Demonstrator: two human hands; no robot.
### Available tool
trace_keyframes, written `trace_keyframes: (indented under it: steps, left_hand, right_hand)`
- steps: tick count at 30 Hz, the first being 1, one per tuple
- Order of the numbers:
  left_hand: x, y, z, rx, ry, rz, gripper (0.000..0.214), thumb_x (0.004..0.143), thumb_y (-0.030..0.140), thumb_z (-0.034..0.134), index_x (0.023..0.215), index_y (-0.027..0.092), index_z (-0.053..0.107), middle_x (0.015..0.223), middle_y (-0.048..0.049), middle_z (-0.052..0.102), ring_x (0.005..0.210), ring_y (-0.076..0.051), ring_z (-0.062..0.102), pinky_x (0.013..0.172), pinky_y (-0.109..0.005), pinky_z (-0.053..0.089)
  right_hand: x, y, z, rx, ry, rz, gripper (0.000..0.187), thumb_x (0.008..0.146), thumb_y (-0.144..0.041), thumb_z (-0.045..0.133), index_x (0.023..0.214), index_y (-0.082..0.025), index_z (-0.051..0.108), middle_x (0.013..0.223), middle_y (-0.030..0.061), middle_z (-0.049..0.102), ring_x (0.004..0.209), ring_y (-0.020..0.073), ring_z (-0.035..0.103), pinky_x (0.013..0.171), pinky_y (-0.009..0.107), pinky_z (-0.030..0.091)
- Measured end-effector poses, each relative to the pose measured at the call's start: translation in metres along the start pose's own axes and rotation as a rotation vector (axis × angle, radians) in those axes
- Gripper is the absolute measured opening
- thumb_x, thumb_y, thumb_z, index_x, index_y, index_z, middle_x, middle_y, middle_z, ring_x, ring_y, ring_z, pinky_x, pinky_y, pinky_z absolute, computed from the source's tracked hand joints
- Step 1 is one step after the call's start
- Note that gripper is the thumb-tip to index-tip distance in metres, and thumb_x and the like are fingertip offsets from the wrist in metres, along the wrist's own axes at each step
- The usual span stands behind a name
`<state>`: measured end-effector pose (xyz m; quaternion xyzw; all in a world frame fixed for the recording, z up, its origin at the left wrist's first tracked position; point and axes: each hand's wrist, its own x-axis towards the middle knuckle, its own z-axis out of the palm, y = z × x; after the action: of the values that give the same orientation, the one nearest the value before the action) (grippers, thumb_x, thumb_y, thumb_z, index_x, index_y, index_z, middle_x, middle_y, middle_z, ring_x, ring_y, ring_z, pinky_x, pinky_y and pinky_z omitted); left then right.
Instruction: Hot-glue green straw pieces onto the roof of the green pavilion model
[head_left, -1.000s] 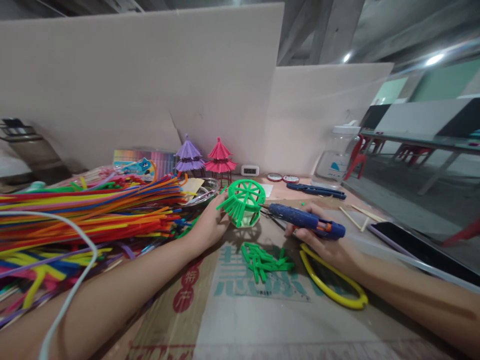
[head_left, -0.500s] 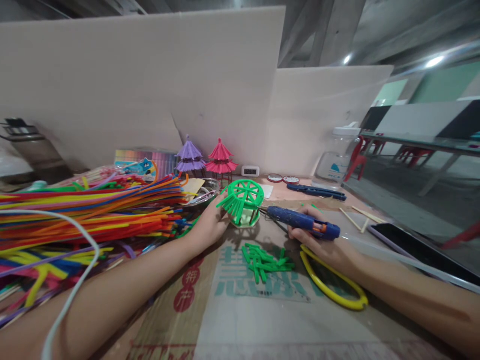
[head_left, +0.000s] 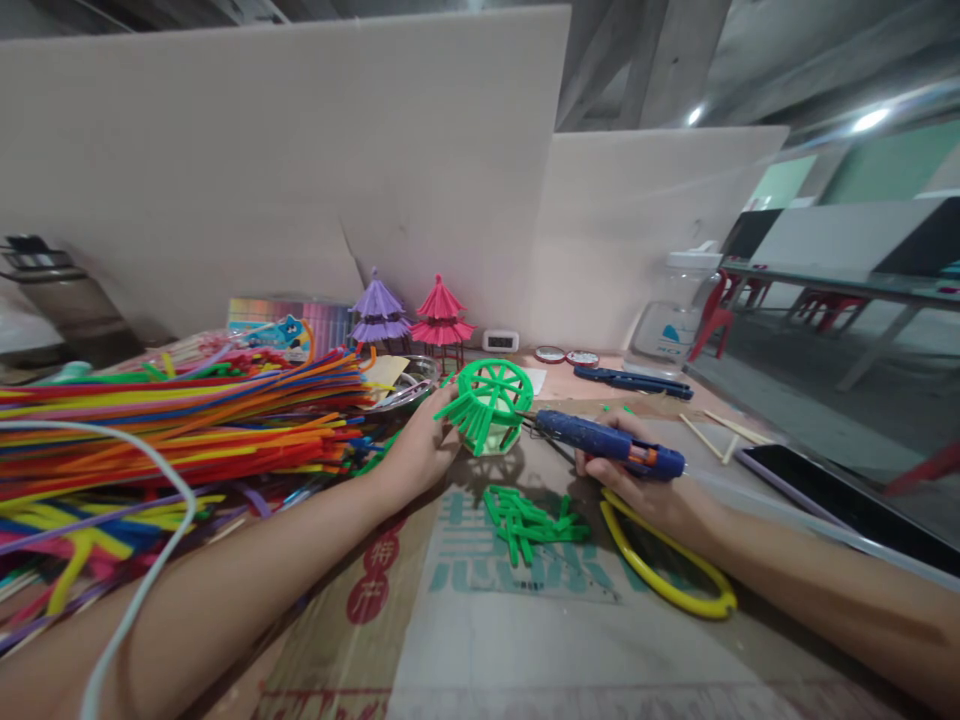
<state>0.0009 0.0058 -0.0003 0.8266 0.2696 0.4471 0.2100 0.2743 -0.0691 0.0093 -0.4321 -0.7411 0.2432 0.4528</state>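
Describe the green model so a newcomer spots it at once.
Before the big pale board stand a purple pagoda and a pink pagoda. Nearer the camera, slightly right, the left hand holds the green model. Unlike their pointed roofs, its round spoked top is open.

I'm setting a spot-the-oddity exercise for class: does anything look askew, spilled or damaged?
Nothing looks spilled or broken. The green frame in the left hand looks lopsided: green strips fan out only from its left front, leaving its right side bare. The pink model behind shows no such gap.
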Motion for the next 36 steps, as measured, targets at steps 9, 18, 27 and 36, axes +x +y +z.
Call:
trace_keyframes:
  steps: [9, 18, 27, 36]
  left_hand:
    - [0.000, -0.003, 0.000, 0.004, 0.018, -0.028, 0.058, 0.078, 0.006, 0.053, 0.135, 0.019, 0.053, 0.143, -0.0110, 0.054, 0.135, -0.028, 0.048, 0.118, -0.048, 0.037]
    - [0.003, -0.006, 0.001, 0.001, -0.004, 0.014, 0.052, 0.084, 0.009, 0.053, 0.135, 0.019, 0.053, 0.132, -0.0092, 0.062, 0.137, -0.025, 0.046, 0.118, -0.045, 0.037]
    - [0.003, -0.006, -0.002, 0.067, -0.026, 0.001, 0.034, 0.085, 0.010, 0.049, 0.114, 0.016, 0.066, 0.119, -0.0082, 0.069, 0.129, -0.025, 0.053, 0.118, -0.045, 0.036]
    - [0.003, -0.006, -0.002, 0.058, -0.031, -0.030, 0.027, 0.083, 0.013, 0.050, 0.103, 0.016, 0.068, 0.103, -0.0085, 0.072, 0.116, -0.027, 0.060, 0.113, -0.048, 0.040]
  right_hand:
    - [-0.002, 0.002, -0.001, 0.004, -0.009, -0.014, 0.031, 0.086, -0.054, 0.062, 0.086, -0.027, 0.048, 0.075, 0.0009, 0.063, 0.065, 0.0201, 0.060, 0.061, 0.034, 0.048]
    - [0.000, -0.005, -0.001, -0.082, 0.019, -0.038, 0.027, 0.087, -0.049, 0.061, 0.082, -0.026, 0.049, 0.071, 0.0003, 0.061, 0.062, 0.0194, 0.059, 0.057, 0.032, 0.048]
    - [0.001, -0.010, 0.000, -0.148, 0.033, -0.029, 0.026, 0.085, -0.049, 0.062, 0.078, -0.026, 0.050, 0.066, -0.0017, 0.055, 0.058, 0.0176, 0.055, 0.054, 0.030, 0.045]
    - [0.002, -0.011, 0.000, -0.117, 0.009, 0.012, 0.028, 0.084, -0.050, 0.060, 0.079, -0.026, 0.049, 0.065, -0.0016, 0.054, 0.058, 0.0183, 0.055, 0.053, 0.031, 0.045]
